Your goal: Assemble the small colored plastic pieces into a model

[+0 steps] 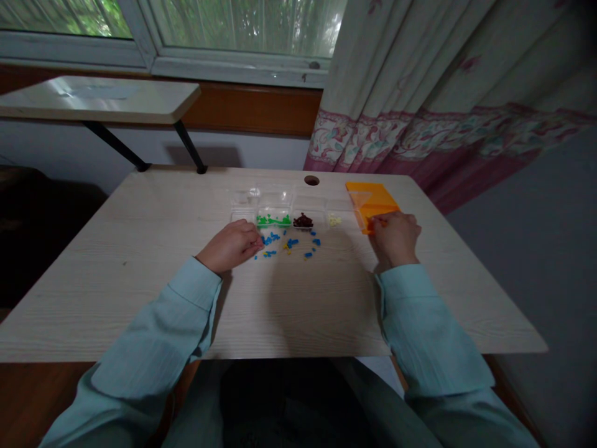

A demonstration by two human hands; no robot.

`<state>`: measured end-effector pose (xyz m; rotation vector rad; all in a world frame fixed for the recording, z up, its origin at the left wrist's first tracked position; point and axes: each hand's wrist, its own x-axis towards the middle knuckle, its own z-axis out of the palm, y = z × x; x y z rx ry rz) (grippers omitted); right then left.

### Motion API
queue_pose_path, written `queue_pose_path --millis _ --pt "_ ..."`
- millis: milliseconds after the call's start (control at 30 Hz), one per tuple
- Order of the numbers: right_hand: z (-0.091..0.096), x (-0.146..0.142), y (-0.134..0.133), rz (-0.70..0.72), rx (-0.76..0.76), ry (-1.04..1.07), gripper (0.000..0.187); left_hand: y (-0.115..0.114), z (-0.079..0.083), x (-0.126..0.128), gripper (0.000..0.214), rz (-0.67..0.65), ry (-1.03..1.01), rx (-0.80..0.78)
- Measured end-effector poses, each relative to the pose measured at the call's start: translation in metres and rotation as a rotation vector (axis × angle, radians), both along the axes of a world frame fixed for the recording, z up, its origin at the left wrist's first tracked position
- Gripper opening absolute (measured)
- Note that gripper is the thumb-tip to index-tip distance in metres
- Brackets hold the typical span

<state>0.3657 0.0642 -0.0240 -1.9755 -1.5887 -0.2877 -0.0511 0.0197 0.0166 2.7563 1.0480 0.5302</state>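
My left hand (236, 244) rests on the table at the left end of a scatter of small blue pieces (270, 238), its fingertips pinched together beside them. What those fingertips hold, if anything, is too small to make out. A few yellow pieces (287, 247) lie among the blue ones. Over the front right part of an orange open box (373, 200) is my right hand (395, 238), fingers closed; whatever is in them is hidden. Behind the loose pieces stand clear boxes with small green pieces (274, 221), dark brown pieces (303, 221) and pale yellow pieces (334, 221).
The pale wooden table (317, 311) has a round hole (311, 180) near its back edge. At the back left a raised shelf (102, 99) stands on black legs. A patterned curtain (401, 106) hangs behind the right side, beside a window.
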Motion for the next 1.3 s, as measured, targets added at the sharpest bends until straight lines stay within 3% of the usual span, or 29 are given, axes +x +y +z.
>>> queue_pose_path --millis 133,667,800,1000,1300 --pt "-0.003 0.001 0.001 0.014 0.042 0.003 0.03 0.0 -0.001 0.0 0.021 -0.027 0.008 -0.053" --pt "0.011 -0.009 -0.006 -0.046 -0.123 0.002 0.03 0.0 -0.007 0.001 0.014 -0.054 -0.001 -0.109" --pt "0.015 -0.012 -0.006 -0.071 -0.045 0.026 0.031 -0.001 -0.007 0.004 0.017 -0.047 0.009 -0.099" --pt "0.025 -0.013 -0.003 0.054 0.123 0.166 0.032 -0.001 -0.009 0.006 0.017 -0.038 0.001 -0.099" --pt "0.029 -0.016 -0.003 0.11 0.345 0.195 0.034 -0.002 -0.009 0.008 0.017 -0.035 -0.019 -0.081"
